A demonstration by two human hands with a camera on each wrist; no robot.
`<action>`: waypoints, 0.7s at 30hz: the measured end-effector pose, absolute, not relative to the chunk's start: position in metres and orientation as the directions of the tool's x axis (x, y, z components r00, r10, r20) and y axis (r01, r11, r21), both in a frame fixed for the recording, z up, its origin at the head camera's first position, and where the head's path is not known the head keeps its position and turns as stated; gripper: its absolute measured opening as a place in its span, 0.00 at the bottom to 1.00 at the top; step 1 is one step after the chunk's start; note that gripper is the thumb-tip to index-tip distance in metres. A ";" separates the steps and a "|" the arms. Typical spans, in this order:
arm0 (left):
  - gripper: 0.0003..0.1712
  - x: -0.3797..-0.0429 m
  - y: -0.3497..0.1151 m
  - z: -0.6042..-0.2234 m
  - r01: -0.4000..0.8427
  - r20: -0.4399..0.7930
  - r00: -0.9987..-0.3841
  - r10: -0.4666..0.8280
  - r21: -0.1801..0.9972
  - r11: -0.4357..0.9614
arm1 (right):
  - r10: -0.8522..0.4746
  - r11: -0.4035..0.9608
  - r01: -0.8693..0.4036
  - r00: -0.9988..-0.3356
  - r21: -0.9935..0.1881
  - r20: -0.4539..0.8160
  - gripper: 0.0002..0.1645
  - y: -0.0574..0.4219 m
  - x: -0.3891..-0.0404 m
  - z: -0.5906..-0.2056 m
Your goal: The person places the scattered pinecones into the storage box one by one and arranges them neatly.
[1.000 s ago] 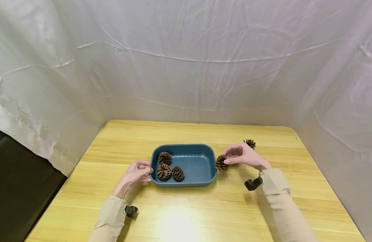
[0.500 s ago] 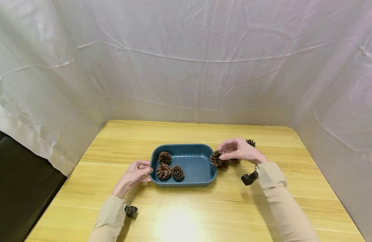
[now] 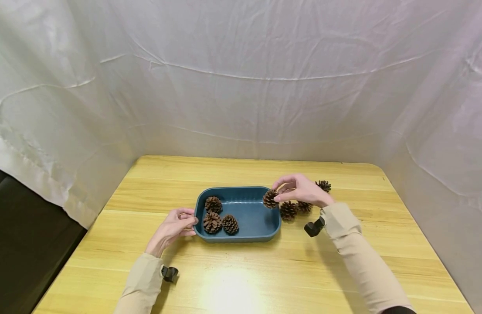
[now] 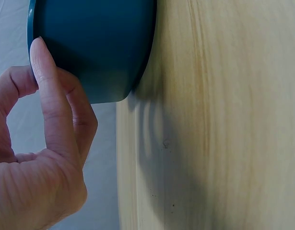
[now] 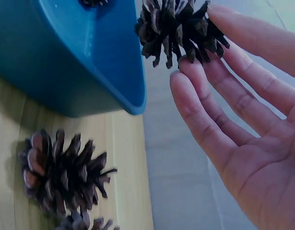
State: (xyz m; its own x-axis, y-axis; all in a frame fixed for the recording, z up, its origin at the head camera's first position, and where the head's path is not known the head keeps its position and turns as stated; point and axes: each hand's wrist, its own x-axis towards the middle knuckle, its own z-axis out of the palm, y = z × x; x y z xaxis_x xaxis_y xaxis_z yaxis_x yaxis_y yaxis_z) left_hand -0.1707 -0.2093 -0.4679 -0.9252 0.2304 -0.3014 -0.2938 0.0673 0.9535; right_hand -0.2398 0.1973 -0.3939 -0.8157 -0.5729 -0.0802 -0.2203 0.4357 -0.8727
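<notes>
A blue rectangular basin (image 3: pixel 249 218) stands mid-table, with three pine cones (image 3: pixel 212 222) grouped at its left end. My left hand (image 3: pixel 174 227) pinches the basin's left rim; in the left wrist view the thumb (image 4: pixel 53 105) lies along the outer wall. My right hand (image 3: pixel 301 190) holds another pine cone (image 3: pixel 270 199) by its fingertips over the basin's right rim. That held pine cone (image 5: pixel 181 31) shows near the top of the right wrist view. Outside the basin, to its right, lie a pine cone (image 3: pixel 289 210) and one partly under the right hand (image 3: pixel 305 207).
A further pine cone (image 3: pixel 324 186) lies farther back on the right of the wooden table (image 3: pixel 241 266). Pale cloth (image 3: pixel 256 109) hangs behind and at both sides. A dark surface (image 3: pixel 25 244) is beyond the table's left edge.
My right hand has lifted the pine cone and moved left, from beside the basin to over its right rim. Pine cones behind it came into view. The left hand has stayed on the rim.
</notes>
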 end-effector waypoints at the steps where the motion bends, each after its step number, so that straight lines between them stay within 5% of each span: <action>1: 0.25 -0.171 -0.209 -0.468 -0.294 -0.302 -0.926 0.229 0.953 0.068 | -0.571 0.435 -0.216 -0.817 -0.874 -0.082 0.22 0.195 -0.240 -0.393; 21: 0.24 -0.171 -0.210 -0.467 -0.289 -0.297 -0.925 0.237 0.955 0.072 | -0.571 0.414 -0.202 -0.817 -0.888 -0.080 0.19 0.158 -0.255 -0.394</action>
State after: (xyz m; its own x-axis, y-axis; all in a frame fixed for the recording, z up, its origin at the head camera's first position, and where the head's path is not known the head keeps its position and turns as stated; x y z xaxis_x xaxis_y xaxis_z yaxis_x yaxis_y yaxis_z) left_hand -0.1709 -0.2105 -0.4671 -0.9249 0.2370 -0.2974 -0.2886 0.0716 0.9548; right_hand -0.2555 0.1584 -0.3937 -0.8174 -0.5706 -0.0796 -0.2024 0.4138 -0.8876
